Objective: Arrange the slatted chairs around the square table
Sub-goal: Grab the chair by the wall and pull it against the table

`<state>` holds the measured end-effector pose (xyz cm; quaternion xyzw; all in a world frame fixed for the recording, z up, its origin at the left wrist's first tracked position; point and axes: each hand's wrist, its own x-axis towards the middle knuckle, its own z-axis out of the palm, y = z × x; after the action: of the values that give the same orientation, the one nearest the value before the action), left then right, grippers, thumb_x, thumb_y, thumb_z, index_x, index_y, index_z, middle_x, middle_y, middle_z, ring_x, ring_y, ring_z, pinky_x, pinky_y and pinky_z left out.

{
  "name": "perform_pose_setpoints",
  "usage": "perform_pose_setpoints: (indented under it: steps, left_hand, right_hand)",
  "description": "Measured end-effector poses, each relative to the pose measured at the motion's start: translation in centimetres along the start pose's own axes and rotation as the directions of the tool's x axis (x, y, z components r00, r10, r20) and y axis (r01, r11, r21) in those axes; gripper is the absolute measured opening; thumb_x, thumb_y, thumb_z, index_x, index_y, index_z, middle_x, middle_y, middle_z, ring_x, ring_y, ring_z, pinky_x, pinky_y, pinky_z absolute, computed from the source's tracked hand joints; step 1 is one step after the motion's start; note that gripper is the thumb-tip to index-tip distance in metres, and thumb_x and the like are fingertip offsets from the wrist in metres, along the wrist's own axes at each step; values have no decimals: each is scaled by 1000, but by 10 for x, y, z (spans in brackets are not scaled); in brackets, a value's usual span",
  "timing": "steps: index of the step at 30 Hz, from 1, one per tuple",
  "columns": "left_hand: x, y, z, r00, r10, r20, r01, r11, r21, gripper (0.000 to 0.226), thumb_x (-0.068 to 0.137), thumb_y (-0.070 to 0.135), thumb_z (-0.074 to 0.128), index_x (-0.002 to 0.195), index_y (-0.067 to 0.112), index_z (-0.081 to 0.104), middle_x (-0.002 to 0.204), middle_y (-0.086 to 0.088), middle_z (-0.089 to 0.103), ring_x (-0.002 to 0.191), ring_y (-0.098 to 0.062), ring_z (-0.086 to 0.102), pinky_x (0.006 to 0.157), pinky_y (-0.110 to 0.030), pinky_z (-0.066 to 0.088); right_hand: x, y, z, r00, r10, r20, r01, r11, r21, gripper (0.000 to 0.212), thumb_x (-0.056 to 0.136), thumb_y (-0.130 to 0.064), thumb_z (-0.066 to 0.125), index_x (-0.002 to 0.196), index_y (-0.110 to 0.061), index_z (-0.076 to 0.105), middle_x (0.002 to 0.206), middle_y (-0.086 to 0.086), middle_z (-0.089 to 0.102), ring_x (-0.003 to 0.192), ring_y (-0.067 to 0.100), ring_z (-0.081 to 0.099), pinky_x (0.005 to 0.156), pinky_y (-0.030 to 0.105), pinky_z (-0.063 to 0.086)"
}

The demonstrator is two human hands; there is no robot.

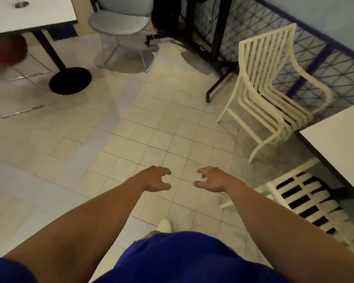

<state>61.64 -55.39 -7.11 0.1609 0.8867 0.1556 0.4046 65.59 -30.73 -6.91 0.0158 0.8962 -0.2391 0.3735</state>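
Hands: left hand (155, 178), right hand (211, 179), both held out over tiled floor (151, 129), fingers loosely curled, holding nothing. Open floor ahead and left. Chairs: cream slatted chair (274, 88) upright beside square bench (339, 139) corner, near lattice railing (294, 48); second slatted chair (302, 201) at bench's near edge.

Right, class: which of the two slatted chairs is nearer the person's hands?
The white chair low on the right, closest to the right hand; the cream armchair stands farther off.

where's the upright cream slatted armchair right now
The cream slatted armchair stands on the right of the head view, beside the mesh railing and at the far corner of the white table; a second slatted chair sits nearer the person.
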Motion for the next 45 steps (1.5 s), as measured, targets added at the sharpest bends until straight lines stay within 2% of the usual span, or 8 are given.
perform_pose_setpoints:
  steps: [9, 13, 16, 24, 31, 36, 42, 45]
  left_hand:
    - [38, -67, -83, 998, -54, -10, 53, 996, -73, 57, 91, 42, 65, 143, 28, 47, 143, -2, 51, 121, -18, 54, 102, -32, 42]
    - [80, -68, -121, 999, -50, 2, 50, 995, -90, 55, 91, 40, 65, 142, 28, 48, 143, -2, 51, 122, -19, 53, 103, -33, 42]
    - [119, -66, -151, 999, -48, 8, 49, 995, -92, 54, 92, 37, 64, 142, 28, 48, 143, -2, 50, 123, -18, 53, 101, -31, 43]
    - [242, -37, -280, 999, -48, 16, 48, 997, -57, 51, 93, 34, 65, 141, 26, 50, 142, -2, 51, 122, -17, 54, 100, -27, 42]
    - [346, 16, -392, 995, 99, -9, -99, 995, 0, 51, 94, 32, 64, 142, 24, 50, 144, -3, 50, 123, -18, 54, 101, -27, 42]
    - [426, 28, -452, 981, 161, 104, -171, 981, 90, 52, 95, 32, 63, 144, 25, 48, 146, -5, 48, 126, -20, 52, 105, -31, 42]
    - [544, 38, -554, 938, 278, 206, -322, 920, 224, 53, 95, 32, 63, 145, 24, 47, 146, -6, 48, 127, -20, 50, 103, -28, 40]
    - [588, 53, -606, 910, 325, 256, -393, 872, 293, 53, 95, 32, 63, 144, 24, 47, 146, -5, 49, 126, -20, 51, 97, -22, 38]
  right_hand:
    - [92, -60, -54, 998, -38, 41, 38, 999, 3, 73, 88, -53, 59, 149, -21, 34, 145, 5, 47, 128, 21, 48, 94, 26, 35]
    - [135, -58, -88, 998, -13, 58, 13, 1000, -9, 72, 89, -51, 59, 148, -20, 34, 144, 6, 48, 127, 23, 48, 93, 27, 36]
    - [172, -54, -118, 998, -18, 67, 19, 1000, -18, 71, 89, -51, 59, 148, -20, 35, 144, 6, 48, 127, 22, 47, 99, 30, 38]
    - [274, -44, -246, 999, -11, 38, 10, 999, 34, 72, 89, -52, 57, 149, -22, 33, 144, 4, 46, 128, 21, 46, 100, 30, 37]
    - [336, -34, -357, 999, 39, -27, -36, 994, 106, 74, 88, -54, 59, 149, -22, 33, 141, 4, 50, 126, 20, 48, 102, 30, 38]
    - [384, -21, -407, 990, 116, -78, -99, 976, 194, 73, 88, -53, 60, 148, -20, 35, 141, 6, 50, 124, 19, 50, 97, 24, 37]
    - [461, -17, -470, 956, 269, -115, -216, 914, 345, 78, 89, -55, 58, 151, -19, 27, 148, 6, 43, 129, 18, 45, 98, 18, 32]
    - [487, -23, -502, 926, 335, -176, -233, 870, 434, 75, 90, -53, 57, 151, -18, 29, 146, 6, 45, 127, 19, 47, 98, 19, 34]
